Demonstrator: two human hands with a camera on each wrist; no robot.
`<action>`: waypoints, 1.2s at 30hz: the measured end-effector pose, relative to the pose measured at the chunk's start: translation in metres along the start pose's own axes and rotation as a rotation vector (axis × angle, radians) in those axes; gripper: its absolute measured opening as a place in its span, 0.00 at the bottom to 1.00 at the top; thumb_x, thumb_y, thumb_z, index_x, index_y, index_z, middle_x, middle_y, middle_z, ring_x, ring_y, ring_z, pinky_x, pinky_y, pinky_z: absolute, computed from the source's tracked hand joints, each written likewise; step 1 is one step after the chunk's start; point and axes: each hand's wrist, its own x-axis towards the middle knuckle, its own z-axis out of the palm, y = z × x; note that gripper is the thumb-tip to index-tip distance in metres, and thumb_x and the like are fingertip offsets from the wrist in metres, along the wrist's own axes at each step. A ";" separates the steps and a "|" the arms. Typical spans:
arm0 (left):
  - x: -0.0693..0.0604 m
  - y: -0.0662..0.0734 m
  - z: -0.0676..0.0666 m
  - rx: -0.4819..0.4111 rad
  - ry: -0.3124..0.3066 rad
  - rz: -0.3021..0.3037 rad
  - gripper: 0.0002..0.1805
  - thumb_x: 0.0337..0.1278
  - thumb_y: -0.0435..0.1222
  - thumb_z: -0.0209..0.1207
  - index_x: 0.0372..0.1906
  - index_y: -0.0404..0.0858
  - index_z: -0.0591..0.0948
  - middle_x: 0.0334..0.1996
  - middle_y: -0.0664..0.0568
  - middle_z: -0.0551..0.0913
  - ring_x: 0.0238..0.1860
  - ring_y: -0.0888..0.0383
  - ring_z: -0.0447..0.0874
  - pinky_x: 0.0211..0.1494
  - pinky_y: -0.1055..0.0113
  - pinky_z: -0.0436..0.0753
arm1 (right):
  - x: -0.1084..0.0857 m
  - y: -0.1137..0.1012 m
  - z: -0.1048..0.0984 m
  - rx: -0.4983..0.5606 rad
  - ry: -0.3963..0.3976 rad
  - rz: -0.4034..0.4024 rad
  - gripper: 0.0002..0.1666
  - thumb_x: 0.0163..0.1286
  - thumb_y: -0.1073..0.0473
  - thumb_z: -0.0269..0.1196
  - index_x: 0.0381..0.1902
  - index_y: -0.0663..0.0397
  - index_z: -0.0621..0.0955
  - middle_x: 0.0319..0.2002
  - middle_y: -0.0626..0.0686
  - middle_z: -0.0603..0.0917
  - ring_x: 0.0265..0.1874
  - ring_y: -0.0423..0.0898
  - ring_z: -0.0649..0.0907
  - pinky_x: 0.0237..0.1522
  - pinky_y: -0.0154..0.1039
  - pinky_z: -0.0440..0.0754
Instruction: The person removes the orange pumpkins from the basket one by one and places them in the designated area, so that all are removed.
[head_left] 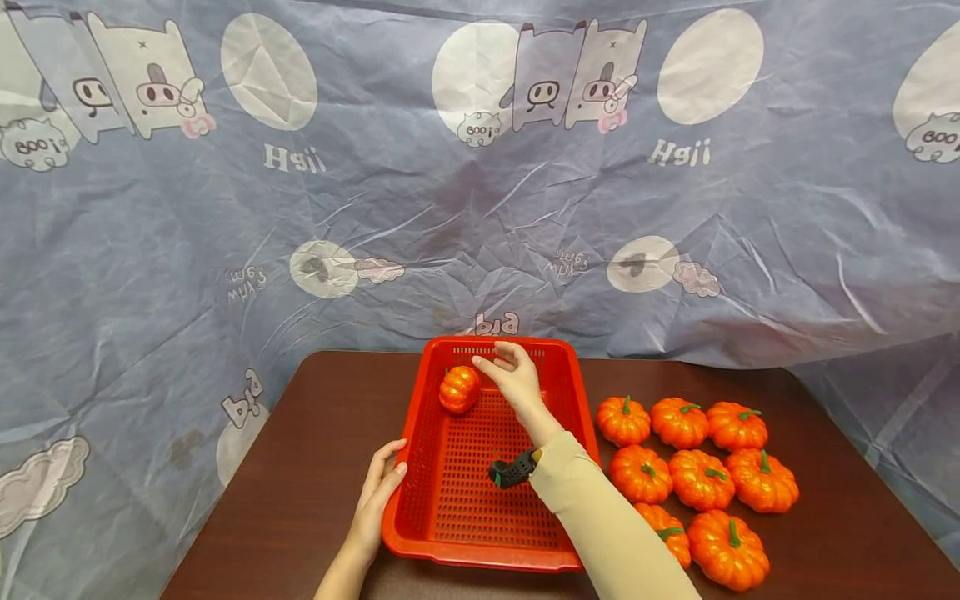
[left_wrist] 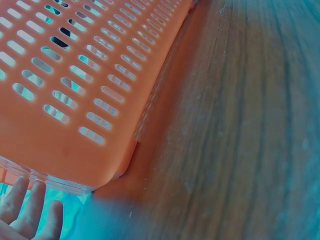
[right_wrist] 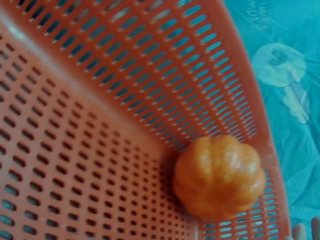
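Observation:
A red plastic basket (head_left: 487, 560) with slotted walls stands on the table. One small orange pumpkin (head_left: 459, 390) lies tipped in its far left corner; in the right wrist view the same pumpkin (right_wrist: 219, 177) leans near the wall, its stem hidden. My right hand (head_left: 516, 379) hovers over the basket's far part, fingers spread and slightly bent, nothing between them, just right of the pumpkin. At the left rim, my left hand (head_left: 375, 498) touches the basket with its fingertips and thumb. The left wrist view shows these fingers (left_wrist: 34, 207) extended by the rim.
Several orange pumpkins (head_left: 701, 479) with green stems sit in rows right of the basket, some partly behind my right sleeve (head_left: 600, 508). The dark brown table (head_left: 300, 467) meets a grey-blue printed cloth (head_left: 480, 208) at the back and sides.

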 end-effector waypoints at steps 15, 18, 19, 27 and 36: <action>0.000 0.001 0.000 0.024 0.011 0.017 0.21 0.71 0.37 0.41 0.65 0.39 0.59 0.55 0.32 0.65 0.51 0.38 0.70 0.47 0.51 0.78 | -0.003 0.031 0.018 -0.150 -0.077 0.013 0.38 0.55 0.55 0.71 0.62 0.58 0.69 0.61 0.61 0.70 0.58 0.58 0.72 0.55 0.50 0.72; 0.000 0.002 0.000 0.025 0.003 0.023 0.21 0.71 0.37 0.41 0.65 0.38 0.59 0.55 0.31 0.64 0.51 0.38 0.71 0.47 0.51 0.78 | -0.005 0.035 0.019 -0.161 -0.090 0.035 0.40 0.55 0.55 0.71 0.63 0.58 0.68 0.61 0.61 0.69 0.58 0.59 0.71 0.55 0.51 0.72; 0.000 0.002 0.000 0.026 0.000 0.026 0.21 0.71 0.37 0.41 0.65 0.38 0.59 0.55 0.31 0.64 0.51 0.38 0.71 0.47 0.51 0.78 | -0.005 0.036 0.018 -0.157 -0.098 0.049 0.40 0.55 0.55 0.71 0.64 0.57 0.68 0.62 0.62 0.69 0.58 0.59 0.71 0.55 0.51 0.72; -0.001 0.002 0.001 0.019 -0.016 0.035 0.21 0.71 0.36 0.41 0.65 0.37 0.58 0.54 0.29 0.63 0.49 0.40 0.72 0.46 0.51 0.78 | -0.006 0.043 0.017 -0.163 -0.149 0.092 0.44 0.54 0.57 0.71 0.66 0.60 0.65 0.62 0.63 0.68 0.57 0.61 0.71 0.55 0.52 0.71; 0.000 0.000 0.001 0.007 -0.010 0.027 0.21 0.71 0.36 0.41 0.65 0.38 0.58 0.54 0.30 0.64 0.49 0.37 0.72 0.46 0.49 0.78 | -0.006 0.046 0.017 -0.152 -0.203 0.152 0.47 0.54 0.59 0.71 0.68 0.59 0.62 0.64 0.63 0.66 0.60 0.61 0.70 0.57 0.52 0.70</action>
